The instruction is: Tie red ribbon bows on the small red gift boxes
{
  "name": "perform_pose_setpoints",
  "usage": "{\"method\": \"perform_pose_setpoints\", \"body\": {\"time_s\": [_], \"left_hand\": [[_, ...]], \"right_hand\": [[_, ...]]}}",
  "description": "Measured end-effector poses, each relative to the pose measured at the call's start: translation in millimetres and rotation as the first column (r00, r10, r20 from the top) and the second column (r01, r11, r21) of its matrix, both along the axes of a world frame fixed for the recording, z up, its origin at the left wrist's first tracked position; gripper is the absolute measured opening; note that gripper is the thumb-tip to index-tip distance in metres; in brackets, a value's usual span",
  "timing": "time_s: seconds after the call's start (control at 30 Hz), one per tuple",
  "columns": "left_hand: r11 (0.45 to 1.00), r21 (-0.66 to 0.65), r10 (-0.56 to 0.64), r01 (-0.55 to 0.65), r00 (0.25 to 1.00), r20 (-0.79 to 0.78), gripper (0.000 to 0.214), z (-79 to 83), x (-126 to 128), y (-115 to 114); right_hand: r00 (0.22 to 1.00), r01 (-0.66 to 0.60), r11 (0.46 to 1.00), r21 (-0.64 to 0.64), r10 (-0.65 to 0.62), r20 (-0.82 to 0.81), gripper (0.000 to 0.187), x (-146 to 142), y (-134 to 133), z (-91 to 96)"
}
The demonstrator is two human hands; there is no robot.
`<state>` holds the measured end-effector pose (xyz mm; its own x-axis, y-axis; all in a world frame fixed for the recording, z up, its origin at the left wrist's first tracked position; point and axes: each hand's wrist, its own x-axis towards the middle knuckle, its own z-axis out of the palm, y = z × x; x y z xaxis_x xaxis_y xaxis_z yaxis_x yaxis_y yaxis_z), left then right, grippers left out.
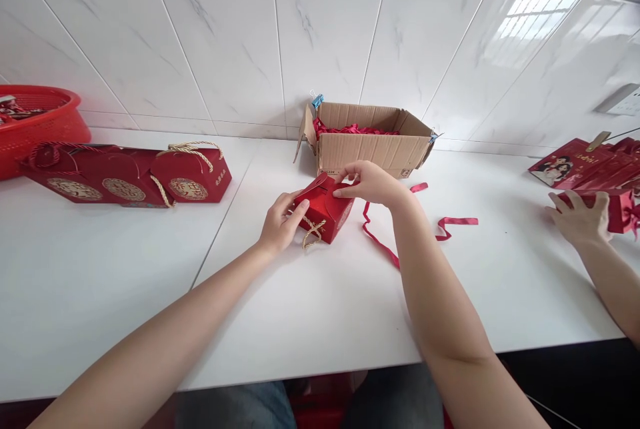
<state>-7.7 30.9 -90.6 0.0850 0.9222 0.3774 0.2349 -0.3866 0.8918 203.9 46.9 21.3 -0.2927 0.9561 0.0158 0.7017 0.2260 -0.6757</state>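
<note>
A small red gift box (330, 224) with a gold cord sits on the white table in front of me, its curved top flaps partly raised. My left hand (281, 221) grips its left side, the thumb on the edge near the cord. From above, my right hand (369, 184) pinches a top flap on the right side. A red ribbon (380, 249) lies loosely curled on the table, partly hidden under my right forearm. Its other visible stretch (457, 221) lies to the right of that arm.
Behind the gift box stands an open cardboard box (375, 150) of red ribbons. Red boxes with gold cords (130, 188) stand in a row at left, beside a red plastic basket (45, 122). At right, another person's hand (583, 219) touches a red box near red bags (575, 162).
</note>
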Motion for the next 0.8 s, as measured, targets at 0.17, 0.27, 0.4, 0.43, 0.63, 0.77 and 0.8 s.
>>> {"method": "perform_pose_setpoints", "body": {"time_s": [0.17,0.27,0.4,0.43,0.63,0.77,0.8], "left_hand": [[0.998,-0.057,-0.005,0.010,0.996,0.087,0.037,-2.8,-1,5],[0.996,-0.090,0.004,0.006,0.994,0.110,0.038,-3.3,-2,8],[0.994,-0.106,-0.016,0.028,0.994,0.111,0.040,-2.2,-2,7],[0.993,-0.109,-0.023,0.035,0.994,0.111,0.041,-1.9,-2,7],[0.991,-0.112,-0.067,0.077,0.993,0.093,0.039,-0.7,0,3],[0.990,-0.107,-0.083,0.092,0.992,0.093,0.038,-0.3,0,2],[0.990,-0.105,-0.088,0.097,0.992,0.093,0.038,-0.1,0,1]], "right_hand": [[0.986,-0.102,0.994,0.027,0.104,-0.126,0.026,8,3,-3.8],[0.945,-0.212,0.976,0.041,0.215,-0.247,0.025,13,5,-5.9],[0.868,-0.311,0.950,0.036,0.300,-0.397,0.025,16,6,-8.7],[0.848,-0.334,0.942,0.021,0.310,-0.431,0.026,16,6,-9.4],[0.765,-0.463,0.886,-0.030,0.382,-0.518,0.018,20,9,-14.1],[0.795,-0.459,0.887,-0.044,0.388,-0.467,0.010,22,10,-13.6],[0.802,-0.454,0.890,-0.054,0.381,-0.460,0.011,23,10,-12.9]]}}
